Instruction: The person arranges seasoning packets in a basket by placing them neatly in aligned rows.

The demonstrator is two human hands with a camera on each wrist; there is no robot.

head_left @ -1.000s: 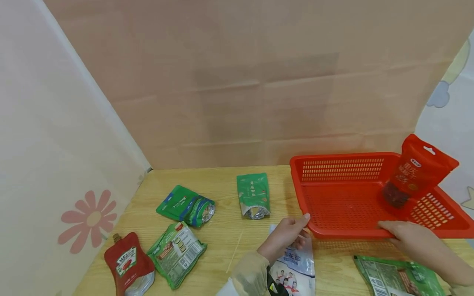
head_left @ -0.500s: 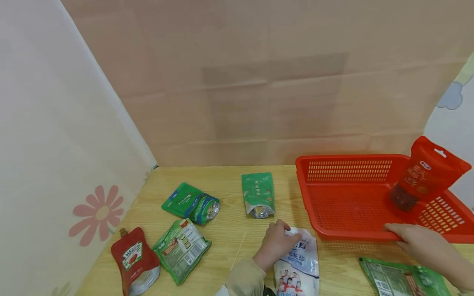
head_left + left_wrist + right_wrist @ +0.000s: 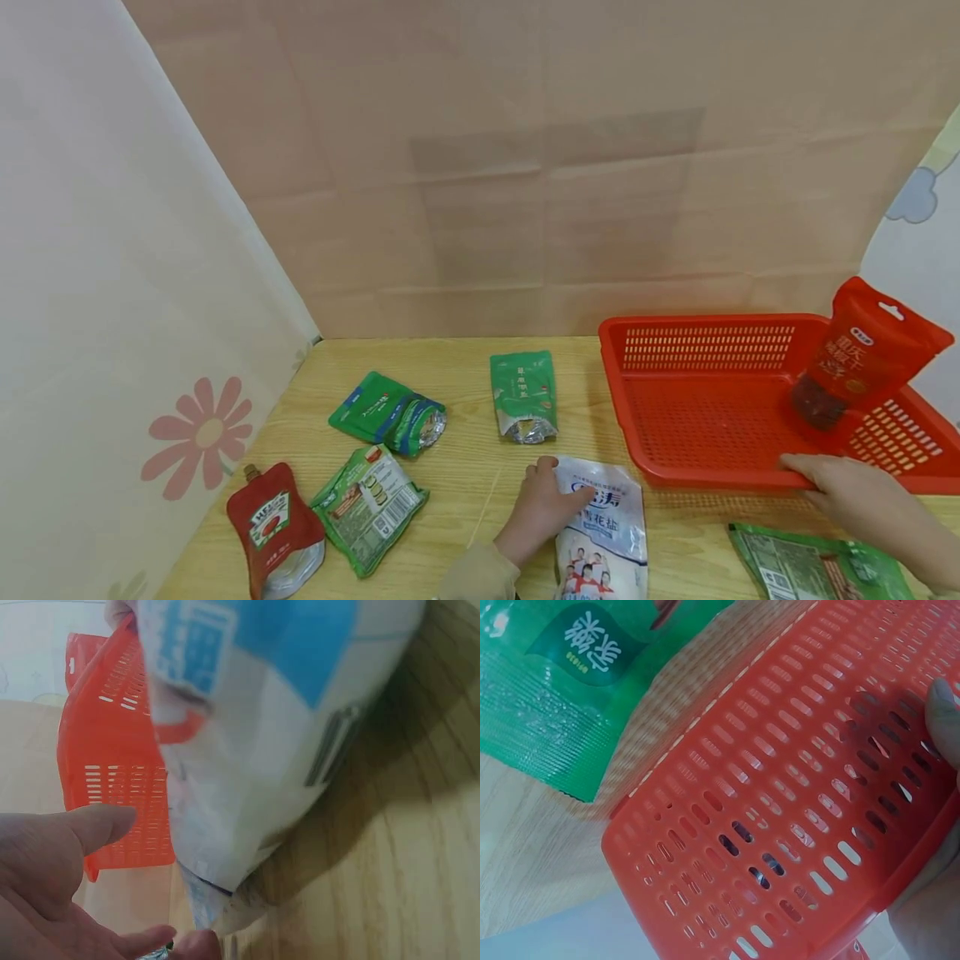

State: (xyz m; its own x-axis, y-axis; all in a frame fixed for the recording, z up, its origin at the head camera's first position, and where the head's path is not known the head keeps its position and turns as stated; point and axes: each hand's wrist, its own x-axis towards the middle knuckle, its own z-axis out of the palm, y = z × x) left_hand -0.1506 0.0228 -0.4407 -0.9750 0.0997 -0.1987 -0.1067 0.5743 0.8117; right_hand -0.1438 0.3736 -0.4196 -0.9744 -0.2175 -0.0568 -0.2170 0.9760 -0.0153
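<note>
A white and blue bag point(image 3: 603, 521) lies on the tabletop point(image 3: 465, 500), just to the right of the left fingers. Its long side runs from near the person to far away. The left hand point(image 3: 543, 504) is at its far left corner, and the thumb reaches over its top part. The left fingers are spread wide and do not squeeze it; whether they touch it is hard to tell. The left hand is much nearer to the bag than the right hand point(image 3: 851, 487).

The right fingers are bent over the near rim of a red basket point(image 3: 720, 478) and hold it. Past them and to the right, a red bag point(image 3: 862, 354) leans inside the basket. Closer to the person than the right fingers is a green packet point(image 3: 810, 562).

Past the left fingers lies a small green pouch point(image 3: 522, 387). Farther to their left are a green and blue pouch point(image 3: 382, 412), another green packet point(image 3: 369, 510) and a red ketchup pouch point(image 3: 266, 521).
</note>
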